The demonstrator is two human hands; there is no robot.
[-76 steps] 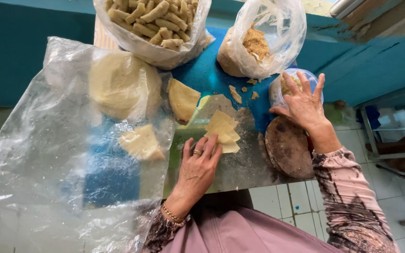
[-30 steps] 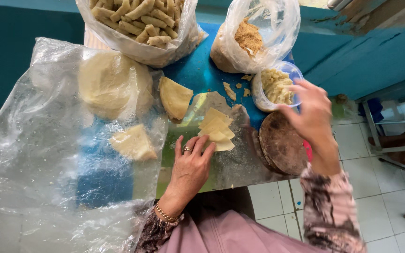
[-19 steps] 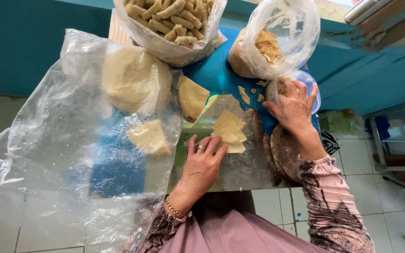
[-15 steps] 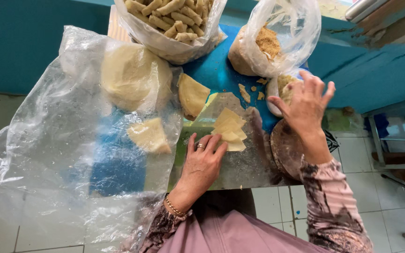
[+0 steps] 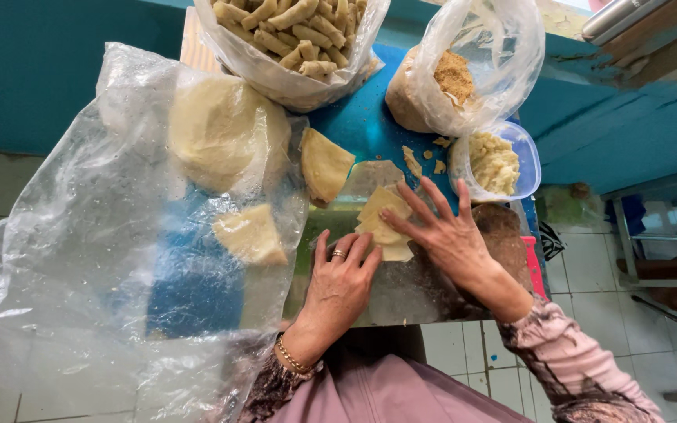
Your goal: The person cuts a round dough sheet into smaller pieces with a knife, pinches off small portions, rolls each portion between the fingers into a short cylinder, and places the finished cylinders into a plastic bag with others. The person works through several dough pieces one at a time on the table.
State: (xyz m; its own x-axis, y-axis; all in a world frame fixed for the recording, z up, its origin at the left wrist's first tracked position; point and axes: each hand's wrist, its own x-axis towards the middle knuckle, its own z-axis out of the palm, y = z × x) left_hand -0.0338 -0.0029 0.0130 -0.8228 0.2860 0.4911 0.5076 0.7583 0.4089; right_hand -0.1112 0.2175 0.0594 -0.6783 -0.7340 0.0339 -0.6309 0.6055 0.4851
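My left hand [image 5: 341, 276] lies flat on the work surface, fingers spread, its fingertips touching the lower edge of a pale yellow wrapper sheet [image 5: 380, 210]. My right hand [image 5: 446, 229] rests open on the same sheet from the right, fingers spread over it. Neither hand grips anything. A folded wrapper piece [image 5: 324, 164] lies just beyond on the blue board [image 5: 358, 124]. A clear tub of pale crumbly filling [image 5: 495, 162] stands right of the sheet.
A big clear plastic sheet [image 5: 80, 258] on the left covers a round stack of wrappers [image 5: 217, 129] and a cut piece [image 5: 250, 233]. At the back stand a bag of rolled pieces [image 5: 291, 31] and a bag of brown crumbs [image 5: 454, 74]. A dark round lid [image 5: 503, 231] lies at right.
My right hand came back from the filling tub and now lies on the wrapper sheet. My left hand stayed in place by the sheet.
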